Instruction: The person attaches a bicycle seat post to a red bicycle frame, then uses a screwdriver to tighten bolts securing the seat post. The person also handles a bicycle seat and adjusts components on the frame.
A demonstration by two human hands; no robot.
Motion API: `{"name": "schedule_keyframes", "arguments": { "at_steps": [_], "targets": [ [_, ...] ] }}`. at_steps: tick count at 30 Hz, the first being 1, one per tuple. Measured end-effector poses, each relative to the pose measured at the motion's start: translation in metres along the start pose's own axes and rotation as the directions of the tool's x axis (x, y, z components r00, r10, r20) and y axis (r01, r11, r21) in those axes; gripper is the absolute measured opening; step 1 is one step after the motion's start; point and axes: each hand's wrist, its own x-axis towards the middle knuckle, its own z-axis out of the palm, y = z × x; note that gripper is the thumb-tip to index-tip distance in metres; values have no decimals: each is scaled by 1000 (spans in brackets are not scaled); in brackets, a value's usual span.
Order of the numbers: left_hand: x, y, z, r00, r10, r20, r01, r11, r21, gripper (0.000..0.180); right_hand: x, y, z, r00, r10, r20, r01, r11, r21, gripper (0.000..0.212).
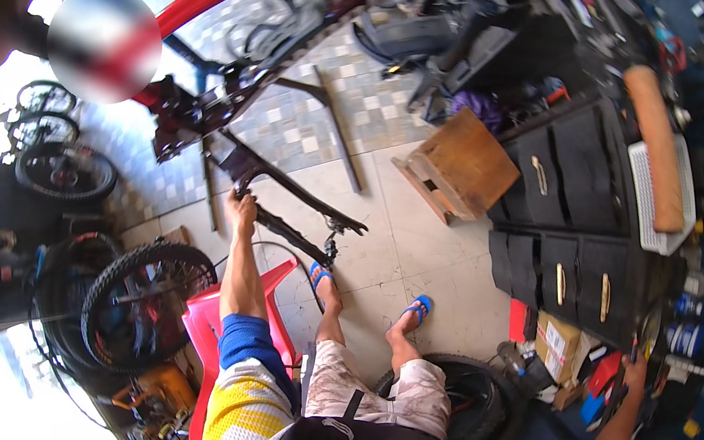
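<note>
My left hand (241, 209) is closed round the upper end of a black bicycle rear swingarm (288, 179), below a red and black bicycle frame (200, 3). The swingarm slants down toward the floor, with a derailleur (331, 245) at its lower end. My right hand (633, 374) is out at the lower right, beside the cluttered workbench. Its fingers are closed round a slim dark object, too small and blurred to name.
Behind my left arm stands a pink plastic chair (201, 327), with bicycle wheels (143, 299) further left. Ahead to the right are a wooden stool (471, 169) and a black drawer cabinet (558, 182). A tyre (477, 405) lies by my legs, near cardboard boxes (558, 344).
</note>
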Motion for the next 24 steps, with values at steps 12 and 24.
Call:
{"name": "schedule_keyframes", "arguments": {
  "at_steps": [12, 24],
  "targets": [
    [-6, -62, -2, 935, -234, 265, 323, 870, -372, 17, -84, -283, 11, 949, -293, -120, 282, 955, -95, 38],
    [31, -73, 22, 819, -104, 564, 396, 814, -425, 27, -72, -782, 247, 414, -831, 371, 841, 506, 194, 46]
  ]
}}
